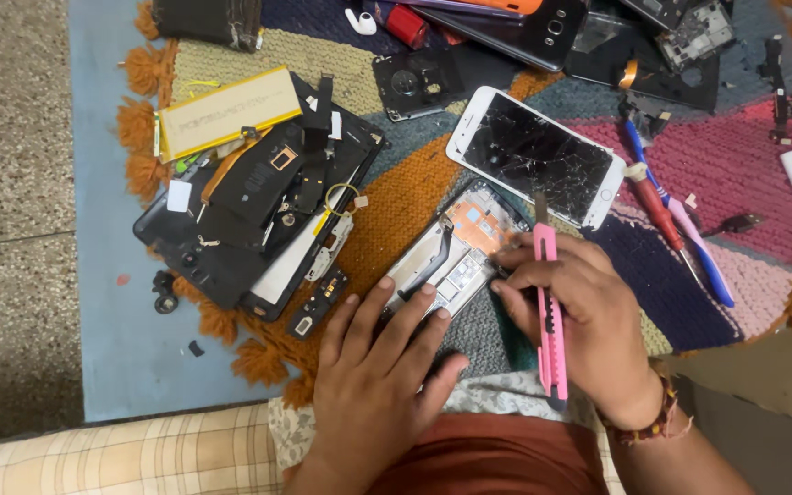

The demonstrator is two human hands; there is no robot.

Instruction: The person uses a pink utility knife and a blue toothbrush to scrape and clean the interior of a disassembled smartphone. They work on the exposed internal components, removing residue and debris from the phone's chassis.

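I see my left hand (373, 385) lying flat, fingers (387, 307) spread, pressing the near end of an opened phone chassis with a silver frame and orange-copper inner plate (458, 252). That chassis lies on the multicoloured woven rug with orange tassels (396, 197), near the middle of its near edge. My right hand (584, 316) has its fingers curled shut around a pink plastic utility knife (548, 312), whose blade end points away from me beside the chassis's far right corner; the fingertips touch the chassis's right side. Just beyond lies a white smartphone with a cracked black screen (535, 156). Toward the rug's left edge sits a black dismantled tablet back with a yellowish flat battery (254, 179). A red-handled screwdriver (657, 211) and a blue-and-lilac one (689, 234) lie to the right.
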